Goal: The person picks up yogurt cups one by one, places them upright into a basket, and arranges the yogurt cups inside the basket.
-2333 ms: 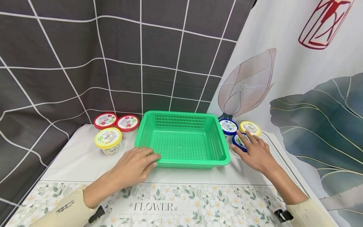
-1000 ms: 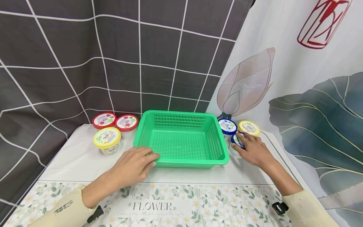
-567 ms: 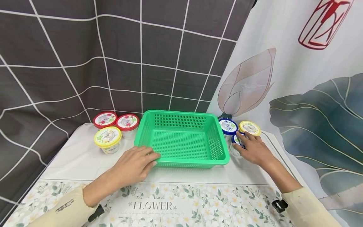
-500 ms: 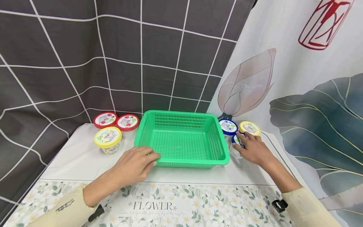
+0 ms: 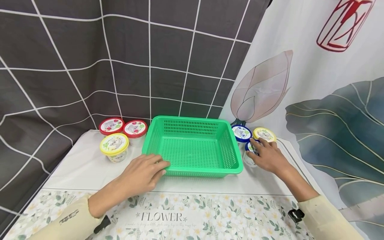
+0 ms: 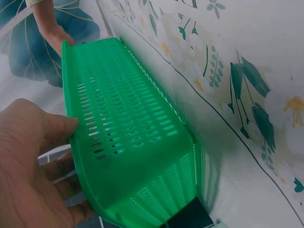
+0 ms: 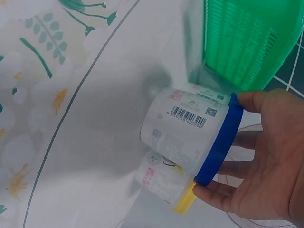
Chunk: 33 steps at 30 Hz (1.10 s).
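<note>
The green basket over there looks like plastic, its rim smooth and glossy, its walls pierced by slots. The blue-lidded tub seems to be smooth, pale plastic, and its blue lid has a satin sheen from here. The grid curtain is matt, rippled cloth; the table covering lies smooth, and the cream sleeves are matt fabric.

Soft shadows, dimmer wrist views.
</note>
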{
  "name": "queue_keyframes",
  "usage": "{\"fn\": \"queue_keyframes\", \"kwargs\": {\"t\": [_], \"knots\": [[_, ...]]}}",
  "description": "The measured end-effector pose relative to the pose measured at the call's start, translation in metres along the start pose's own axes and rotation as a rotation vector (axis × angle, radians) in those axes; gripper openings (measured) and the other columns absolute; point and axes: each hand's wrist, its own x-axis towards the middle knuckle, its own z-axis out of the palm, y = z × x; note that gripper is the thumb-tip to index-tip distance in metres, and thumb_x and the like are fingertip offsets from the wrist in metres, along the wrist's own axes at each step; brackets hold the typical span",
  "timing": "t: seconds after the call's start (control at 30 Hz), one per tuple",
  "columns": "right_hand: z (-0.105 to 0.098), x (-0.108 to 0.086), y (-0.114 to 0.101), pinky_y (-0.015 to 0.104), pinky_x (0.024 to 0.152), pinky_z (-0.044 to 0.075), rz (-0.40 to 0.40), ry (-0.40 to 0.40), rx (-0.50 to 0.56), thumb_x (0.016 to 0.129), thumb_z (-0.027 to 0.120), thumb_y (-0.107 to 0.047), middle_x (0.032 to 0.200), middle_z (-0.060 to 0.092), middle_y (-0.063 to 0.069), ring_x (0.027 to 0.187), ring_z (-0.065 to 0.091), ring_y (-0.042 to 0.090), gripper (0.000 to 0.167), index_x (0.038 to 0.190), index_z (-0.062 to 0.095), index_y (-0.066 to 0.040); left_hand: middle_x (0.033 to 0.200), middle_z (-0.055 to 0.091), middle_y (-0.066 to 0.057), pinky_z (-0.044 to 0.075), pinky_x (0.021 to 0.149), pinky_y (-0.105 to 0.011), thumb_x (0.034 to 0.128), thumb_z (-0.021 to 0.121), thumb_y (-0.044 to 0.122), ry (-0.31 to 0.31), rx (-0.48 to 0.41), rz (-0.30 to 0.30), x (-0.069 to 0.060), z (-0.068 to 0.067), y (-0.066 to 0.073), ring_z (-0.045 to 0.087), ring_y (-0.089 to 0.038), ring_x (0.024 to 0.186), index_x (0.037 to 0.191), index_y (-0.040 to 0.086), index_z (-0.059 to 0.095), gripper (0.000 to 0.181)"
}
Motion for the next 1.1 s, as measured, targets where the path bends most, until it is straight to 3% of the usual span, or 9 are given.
{"fn": "queue_keyframes", "kwargs": {"t": [0.37,0.7,1.1], "knots": [[-0.006,-0.002,-0.004,0.080,0.104,0.048,0.008,0.011,-0.002,0.112,0.060,-0.051,0.168,0.037,0.044,0.138,0.042,0.068,0.081,0.174,0.038,-0.003,0.111,0.079,-0.001,0.062,0.085,-0.040,0.1031,0.079,0.016,0.000,0.004,-0.003,-0.001,0.000,0.000,0.073,-0.019,0.100,0.128,0.014,0.083,0.025],[-0.016,0.000,-0.005,0.079,0.095,0.056,0.048,-0.014,0.005,0.101,0.074,-0.048,0.158,0.043,0.043,0.133,0.043,0.063,0.086,0.166,0.045,0.001,0.111,0.079,-0.002,0.062,0.084,-0.040,0.1029,0.080,0.016,0.010,0.004,-0.003,0.000,0.001,-0.001,0.074,-0.021,0.102,0.127,0.014,0.083,0.025],[-0.025,0.000,-0.005,0.080,0.093,0.057,0.050,-0.044,-0.005,0.091,0.086,-0.047,0.155,0.047,0.042,0.132,0.049,0.062,0.089,0.161,0.051,-0.004,0.113,0.079,-0.001,0.061,0.085,-0.040,0.1034,0.079,0.016,-0.008,0.000,-0.007,-0.001,0.001,0.000,0.072,-0.020,0.101,0.129,0.015,0.083,0.026]]}}
